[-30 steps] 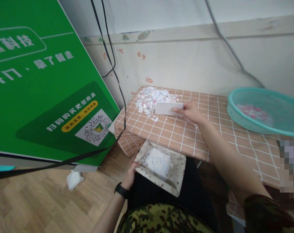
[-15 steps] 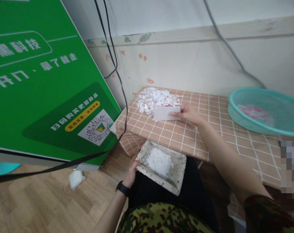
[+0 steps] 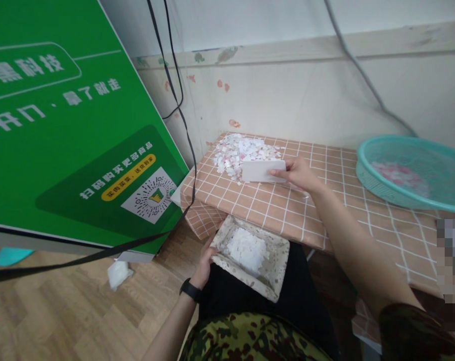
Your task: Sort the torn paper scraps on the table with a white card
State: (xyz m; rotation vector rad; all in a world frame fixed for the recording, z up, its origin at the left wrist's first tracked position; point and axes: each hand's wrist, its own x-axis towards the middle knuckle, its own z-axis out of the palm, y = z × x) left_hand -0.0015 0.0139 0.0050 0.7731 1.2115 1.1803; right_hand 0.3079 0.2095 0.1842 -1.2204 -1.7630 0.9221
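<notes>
My right hand pinches a flat white rectangular card by its right end. The card stands on its long edge by the near side of a heap of white and pink paper scraps on the table. Below the table's front edge, my left hand grips the left rim of a speckled rectangular tray. The tray is tilted over my lap, and a pile of small white scraps lies in it. Some of my left fingers are hidden beneath the tray.
A brown checked cloth covers the table. On the right stands a turquoise mesh basket with pink and white scraps inside. A green printed panel leans at left, with black straps hanging before it. The wall closes off the back.
My right hand and the card have shifted slightly right and away from me, along the heap's near edge. The left hand and tray stay almost where they were.
</notes>
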